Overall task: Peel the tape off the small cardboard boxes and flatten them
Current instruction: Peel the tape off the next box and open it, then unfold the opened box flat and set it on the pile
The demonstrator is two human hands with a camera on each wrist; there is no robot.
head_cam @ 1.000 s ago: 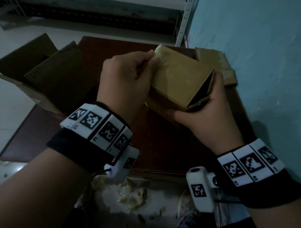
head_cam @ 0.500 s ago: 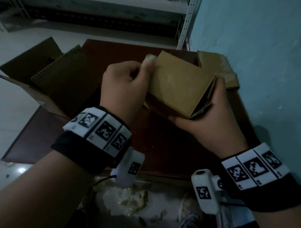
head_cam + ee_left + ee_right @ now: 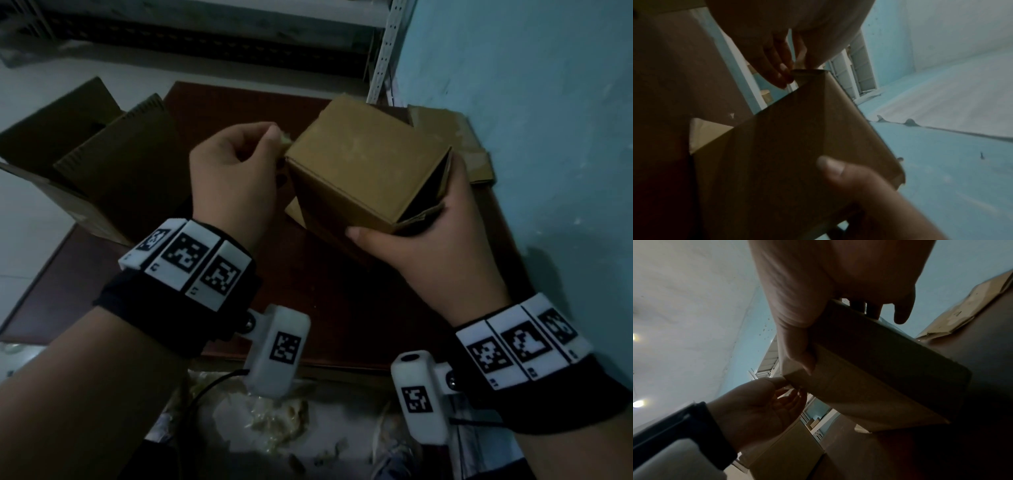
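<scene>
A small brown cardboard box [image 3: 363, 164] is held above the dark red table [image 3: 342, 308]. My right hand [image 3: 428, 240] grips its near right end, thumb on the near face, fingers behind the end with loose flaps. My left hand [image 3: 236, 174] pinches a strip of clear tape [image 3: 285, 139] at the box's left corner. In the left wrist view the fingertips [image 3: 785, 76] pinch the tape end [image 3: 807, 72] at the box [image 3: 797, 146] corner. In the right wrist view the right thumb [image 3: 797, 344] lies on the box [image 3: 879, 378] and the left hand [image 3: 760, 407] is at its corner.
A large open carton [image 3: 78, 164] stands at the table's left. Flattened cardboard pieces [image 3: 459, 144] lie at the back right against the blue wall [image 3: 548, 137]. Crumpled peeled tape [image 3: 281, 421] lies on the floor near the table's front edge. A metal shelf upright [image 3: 385, 51] stands behind.
The left hand has pulled the tape leftward off the box's top corner. The right hand has turned the box, so its top face is more level and nearer.
</scene>
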